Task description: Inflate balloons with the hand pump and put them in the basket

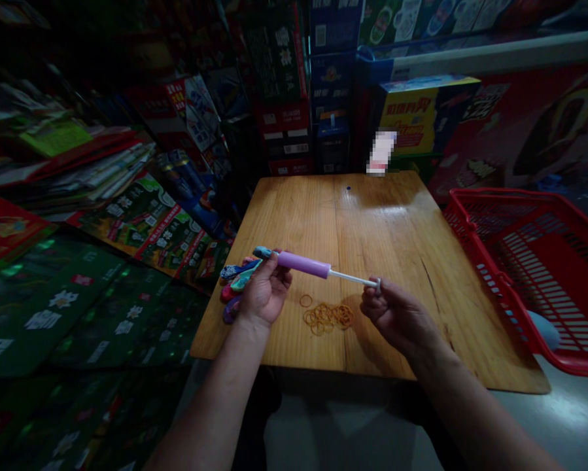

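Note:
A purple balloon pump [303, 264] spans the space between my hands, above the wooden table. My left hand [268, 288] is closed around its nozzle end, where a small teal balloon [262, 252] sits at the tip. The white plunger rod [350, 278] is drawn out to the right, and my right hand [386, 304] pinches the handle at its end. Below the pump lies a loose pile of tan rubber bands [328, 317], with one band apart from it. Several flat, colourful balloons [244, 278] lie by my left hand, which partly hides them.
The wooden table [386, 229] bears a small dark dot-like object [348, 188] near its far side. A red basket [512, 301] stands at the right, with a pale blue round thing [543, 329] inside. Green cartons [97, 301] line the left; stacked boxes [284, 124] stand behind.

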Available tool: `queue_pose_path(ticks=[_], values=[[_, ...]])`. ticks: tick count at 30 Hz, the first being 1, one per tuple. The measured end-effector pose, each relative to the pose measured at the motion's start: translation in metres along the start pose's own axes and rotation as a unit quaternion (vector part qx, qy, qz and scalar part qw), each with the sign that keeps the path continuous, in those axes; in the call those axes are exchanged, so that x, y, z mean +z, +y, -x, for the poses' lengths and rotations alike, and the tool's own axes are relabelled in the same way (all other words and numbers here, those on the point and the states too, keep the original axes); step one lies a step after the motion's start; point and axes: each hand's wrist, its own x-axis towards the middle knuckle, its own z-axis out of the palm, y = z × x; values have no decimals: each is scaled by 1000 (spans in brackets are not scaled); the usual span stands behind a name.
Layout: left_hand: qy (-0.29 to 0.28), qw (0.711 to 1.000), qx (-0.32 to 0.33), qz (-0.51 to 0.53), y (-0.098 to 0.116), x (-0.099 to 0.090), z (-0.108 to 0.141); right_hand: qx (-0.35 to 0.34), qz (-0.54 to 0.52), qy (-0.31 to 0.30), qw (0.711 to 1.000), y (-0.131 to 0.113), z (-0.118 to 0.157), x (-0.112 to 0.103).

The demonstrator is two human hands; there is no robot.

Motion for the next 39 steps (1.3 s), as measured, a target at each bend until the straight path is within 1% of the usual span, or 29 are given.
queue_pose_path(ticks=[2,4,9,11,13,16,20,22,24,27,29,32,34,36,39], values=[[-6,1000,26,3,1,2,2,8,-41,1,999,-8,-1,-3],[-26,999,27,-1,-2,5,8,14,-63,-11,998,-8,-1,-5],[-102,993,-59,-14,-22,17,31,66,-42,-31,996,13,2,-2],[-122,989,-79,-8,-27,19,37,73,-34,-36,996,21,2,0],[-120,989,-82,-7,-28,20,37,60,-17,-37,997,23,1,2],[-88,994,-66,-2,-24,19,31,20,24,-36,999,13,-2,4],[-62,998,-7,14,-11,16,21,-56,50,-30,997,-9,-4,2],[-65,998,14,10,-8,15,21,-74,49,-28,996,-12,-5,2],[-80,997,-5,-1,-9,15,26,-57,39,-33,997,-8,-4,4],[-110,992,-61,-13,-17,17,35,-12,13,-43,999,6,-2,10],[-119,990,-72,-13,-23,18,40,-9,6,-45,999,13,-1,14],[-113,991,-66,-4,-29,21,40,-26,20,-54,998,15,0,17],[-98,994,-54,4,-29,21,36,-18,16,-59,998,13,0,18],[-88,995,-44,6,-26,21,32,-12,12,-48,999,7,1,16],[-97,995,-19,7,-16,19,28,-42,33,-20,998,-6,3,12]])
